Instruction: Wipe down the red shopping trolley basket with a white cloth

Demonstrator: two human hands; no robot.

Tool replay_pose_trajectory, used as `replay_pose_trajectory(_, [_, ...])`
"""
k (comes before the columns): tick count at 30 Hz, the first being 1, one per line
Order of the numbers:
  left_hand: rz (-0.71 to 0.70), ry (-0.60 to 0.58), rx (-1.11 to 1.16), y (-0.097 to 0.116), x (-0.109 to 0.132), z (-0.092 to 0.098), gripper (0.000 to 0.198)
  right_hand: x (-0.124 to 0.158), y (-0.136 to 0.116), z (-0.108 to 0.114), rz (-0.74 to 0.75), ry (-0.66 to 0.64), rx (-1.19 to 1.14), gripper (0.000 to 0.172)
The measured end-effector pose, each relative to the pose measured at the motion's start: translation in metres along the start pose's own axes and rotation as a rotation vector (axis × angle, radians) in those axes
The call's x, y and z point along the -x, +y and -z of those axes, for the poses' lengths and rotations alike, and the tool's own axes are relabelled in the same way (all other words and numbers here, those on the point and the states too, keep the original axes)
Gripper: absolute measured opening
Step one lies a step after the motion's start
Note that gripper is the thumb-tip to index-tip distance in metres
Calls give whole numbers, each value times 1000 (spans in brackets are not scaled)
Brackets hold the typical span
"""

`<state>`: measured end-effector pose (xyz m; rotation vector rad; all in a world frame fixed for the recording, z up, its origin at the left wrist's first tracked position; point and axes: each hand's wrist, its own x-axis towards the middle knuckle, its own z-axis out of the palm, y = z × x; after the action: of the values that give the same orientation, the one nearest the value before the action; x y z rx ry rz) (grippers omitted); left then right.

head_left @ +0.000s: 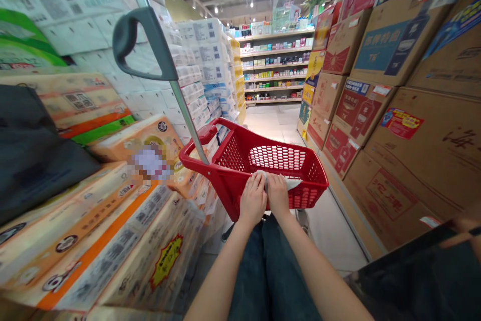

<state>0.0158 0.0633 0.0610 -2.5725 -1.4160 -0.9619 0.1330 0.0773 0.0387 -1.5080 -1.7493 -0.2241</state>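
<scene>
My left hand (252, 198) and my right hand (278, 194) sit side by side at the near rim of a red plastic shopping basket (229, 153). Between and under their fingers lies a pale flat item (287, 184), probably a soft packet or cloth, though its exact kind is hard to tell. Both hands seem to pinch it, and its far end reaches into the basket. The basket rides on a trolley with a long metal pole and a grey looped handle (141, 40), which rises to the upper left, away from my hands.
Plastic-wrapped tissue bales (112, 241) are stacked high along the left of the aisle, and printed cardboard cartons (398, 161) line the right. Another person's hand (464, 226) shows at the lower right edge, above a dark bag (413, 273). Shelves of boxed goods (276, 65) stand at the aisle's far end.
</scene>
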Motion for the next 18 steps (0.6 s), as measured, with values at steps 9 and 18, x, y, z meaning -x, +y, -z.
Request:
replay_pose_trajectory(9, [-6,-13,6,-1,2,3,56,37,109,50,79,60,77,41])
replay_pose_trajectory(18, [4,2,3,2,1,0,53,48,111,41,-206,335,107,38])
